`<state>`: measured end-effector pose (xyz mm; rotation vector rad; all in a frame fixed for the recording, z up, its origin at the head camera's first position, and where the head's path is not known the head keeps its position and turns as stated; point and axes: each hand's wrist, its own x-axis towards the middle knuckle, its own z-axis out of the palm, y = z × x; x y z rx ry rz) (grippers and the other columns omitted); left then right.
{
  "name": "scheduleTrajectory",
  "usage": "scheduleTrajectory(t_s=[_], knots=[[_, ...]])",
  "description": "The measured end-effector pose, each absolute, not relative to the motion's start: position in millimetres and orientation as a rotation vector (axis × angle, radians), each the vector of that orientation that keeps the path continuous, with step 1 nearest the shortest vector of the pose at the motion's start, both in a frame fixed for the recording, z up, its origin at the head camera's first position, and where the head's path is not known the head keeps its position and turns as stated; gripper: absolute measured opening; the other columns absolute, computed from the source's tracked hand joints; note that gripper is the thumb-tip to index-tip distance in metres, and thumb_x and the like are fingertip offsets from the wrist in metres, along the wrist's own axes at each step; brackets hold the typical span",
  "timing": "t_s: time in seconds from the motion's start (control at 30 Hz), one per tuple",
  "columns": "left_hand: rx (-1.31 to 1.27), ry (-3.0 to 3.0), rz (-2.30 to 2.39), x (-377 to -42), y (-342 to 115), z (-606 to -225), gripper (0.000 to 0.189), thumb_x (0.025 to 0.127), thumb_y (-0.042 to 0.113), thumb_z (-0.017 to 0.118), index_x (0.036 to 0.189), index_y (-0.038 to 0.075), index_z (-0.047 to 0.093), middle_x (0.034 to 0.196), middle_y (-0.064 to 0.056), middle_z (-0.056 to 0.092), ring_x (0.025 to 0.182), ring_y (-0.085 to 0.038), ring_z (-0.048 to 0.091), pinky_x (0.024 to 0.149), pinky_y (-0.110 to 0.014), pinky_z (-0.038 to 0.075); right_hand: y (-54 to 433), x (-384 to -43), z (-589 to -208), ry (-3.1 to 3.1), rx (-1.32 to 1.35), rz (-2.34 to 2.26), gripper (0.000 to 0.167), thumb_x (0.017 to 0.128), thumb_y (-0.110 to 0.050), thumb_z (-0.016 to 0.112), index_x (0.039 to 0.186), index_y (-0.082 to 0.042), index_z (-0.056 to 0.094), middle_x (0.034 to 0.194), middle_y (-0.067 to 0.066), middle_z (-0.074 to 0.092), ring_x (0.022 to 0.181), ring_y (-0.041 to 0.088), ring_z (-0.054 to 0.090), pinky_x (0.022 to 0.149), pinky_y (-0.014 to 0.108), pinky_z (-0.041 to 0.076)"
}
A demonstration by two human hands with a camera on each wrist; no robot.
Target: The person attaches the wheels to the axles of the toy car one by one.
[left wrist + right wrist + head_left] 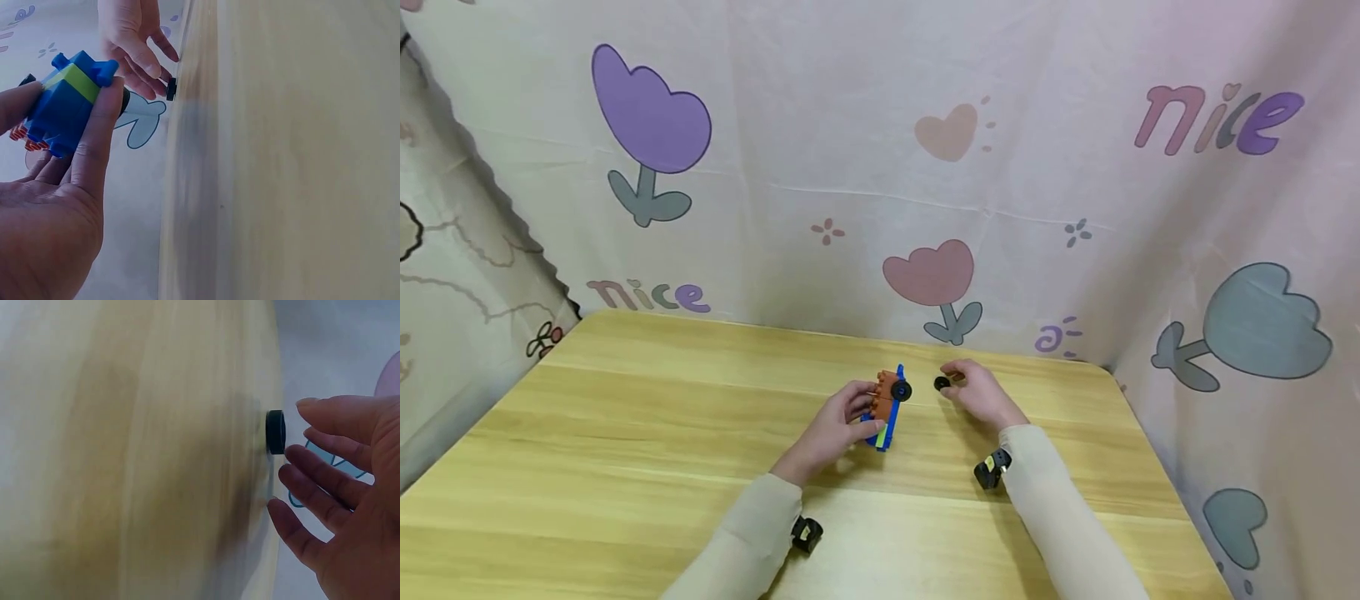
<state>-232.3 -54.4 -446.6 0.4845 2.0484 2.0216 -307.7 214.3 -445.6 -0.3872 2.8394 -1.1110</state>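
Left hand [838, 422] grips blocky toy car [886, 407], long axis pointing forward; right of it, right hand [977, 393] spreads beside round wheel [941, 383].

The worktop [625, 400] extends across the foreground; the cloth [820, 125] hangs behind it and along its right side. The toy [886, 404] is located right of centre, above the worktop, between the thumb and fingers of the left hand [835, 423]. A fitted wheel [902, 390] is on the toy's right side, toward its far end. A loose wheel [941, 383] lies on the worktop near the back edge, right of the toy and apart from it. The right hand [982, 397] is positioned to the right of the loose wheel, fingertips just beside it.
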Motion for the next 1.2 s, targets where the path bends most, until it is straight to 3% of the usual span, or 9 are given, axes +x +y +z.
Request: scheduleTrajectory(t_s=[0.3,0.63,1.2], knots=[[0.509,2.066,2.004,-234,-54,-446,0.055,0.094,0.004,0.064,0.142,-0.002,0.039,0.133,-0.021,0.054,0.127,-0.037,0.047,0.096,-0.042,0.048,213,-317,-446,2.910,-0.457,-0.925,0.038,0.086,-0.003,0.071,0.123,0.005,0.063,0.115,0.018,0.056,0.107,0.033,0.055,0.098,0.048,0.043],[0.479,2.090,1.995,-235,-54,-448,0.066,0.087,-0.002,0.067,0.145,-0.002,0.035,0.140,-0.021,0.048,0.133,-0.039,0.040,0.110,-0.049,0.031,211,-317,-451,2.946,-0.485,-0.812,0.024,0.085,-0.004,0.072,0.108,0.001,0.065,0.098,0.011,0.055,0.091,0.026,0.054,0.086,0.044,0.046],[0.412,2.097,1.989,-234,-53,-446,0.077,0.084,-0.006,0.069,0.151,0.002,0.030,0.150,-0.019,0.039,0.139,-0.036,0.033,0.112,-0.048,0.026,218,-297,-445,2.919,-0.473,-0.978,0.027,0.084,0.001,0.071,0.110,0.001,0.064,0.101,0.008,0.061,0.092,0.024,0.057,0.086,0.042,0.048]])
